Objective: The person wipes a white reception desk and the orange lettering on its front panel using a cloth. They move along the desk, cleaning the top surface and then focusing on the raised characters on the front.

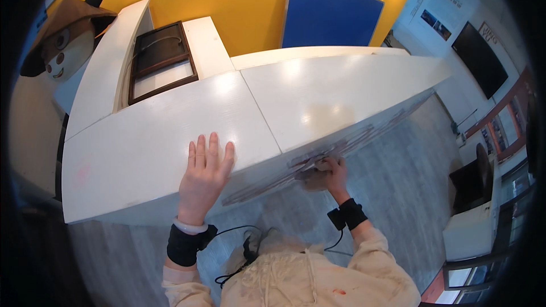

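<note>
My left hand (204, 181) rests palm down on the white counter top (164, 153), fingers spread, holding nothing. Below the counter's near edge, my right hand (337, 175) grips a crumpled greyish cloth (313, 169) against the white front panel (277, 163). Dark reddish-brown smears (256, 190) run along that panel on both sides of the cloth. The fingers hide part of the cloth. A thin seam crosses the counter top to the right of my left hand.
A dark-framed panel (163, 60) stands in the recess behind the counter. At the far left is a mascot figure's head (70, 44) with a brown hat. Grey plank flooring (384, 179) extends to the right, towards a dark chair (471, 179). Black cables (239, 227) hang by my wrists.
</note>
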Demonstrator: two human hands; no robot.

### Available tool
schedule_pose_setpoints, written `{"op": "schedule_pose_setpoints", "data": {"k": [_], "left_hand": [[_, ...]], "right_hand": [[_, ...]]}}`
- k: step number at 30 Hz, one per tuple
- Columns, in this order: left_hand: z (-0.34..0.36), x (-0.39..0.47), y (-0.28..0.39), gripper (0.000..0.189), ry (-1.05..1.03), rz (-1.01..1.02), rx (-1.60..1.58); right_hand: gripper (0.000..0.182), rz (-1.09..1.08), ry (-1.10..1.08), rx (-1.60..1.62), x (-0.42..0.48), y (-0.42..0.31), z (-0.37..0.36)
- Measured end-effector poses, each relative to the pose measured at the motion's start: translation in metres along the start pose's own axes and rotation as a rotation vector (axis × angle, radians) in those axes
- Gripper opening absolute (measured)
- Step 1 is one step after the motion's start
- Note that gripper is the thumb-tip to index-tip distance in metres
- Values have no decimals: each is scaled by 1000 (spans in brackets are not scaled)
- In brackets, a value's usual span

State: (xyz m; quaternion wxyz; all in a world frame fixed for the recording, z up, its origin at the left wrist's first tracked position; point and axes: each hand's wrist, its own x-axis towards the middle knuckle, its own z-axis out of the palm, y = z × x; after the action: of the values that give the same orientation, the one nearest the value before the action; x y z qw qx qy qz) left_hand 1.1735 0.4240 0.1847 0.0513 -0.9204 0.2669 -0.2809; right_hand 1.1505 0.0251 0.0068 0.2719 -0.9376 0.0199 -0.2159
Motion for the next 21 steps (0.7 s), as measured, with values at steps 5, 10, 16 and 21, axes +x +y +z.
{"op": "schedule_pose_setpoints", "data": {"k": [5, 10, 16, 21], "left_hand": [[-1, -1, -2, 78, -3, -9, -1], [2, -2, -1, 77, 26, -3, 10], [-6, -1, 1, 79, -30, -47, -14], [-12, 2, 9, 65, -23, -131, -120]], "right_hand": [[50, -147, -3, -29, 7, -46, 12], [51, -32, -23, -48, 5, -24, 15], [52, 70, 83, -219, 34, 10, -25], [57, -161, 13, -292, 11, 23, 20]]}}
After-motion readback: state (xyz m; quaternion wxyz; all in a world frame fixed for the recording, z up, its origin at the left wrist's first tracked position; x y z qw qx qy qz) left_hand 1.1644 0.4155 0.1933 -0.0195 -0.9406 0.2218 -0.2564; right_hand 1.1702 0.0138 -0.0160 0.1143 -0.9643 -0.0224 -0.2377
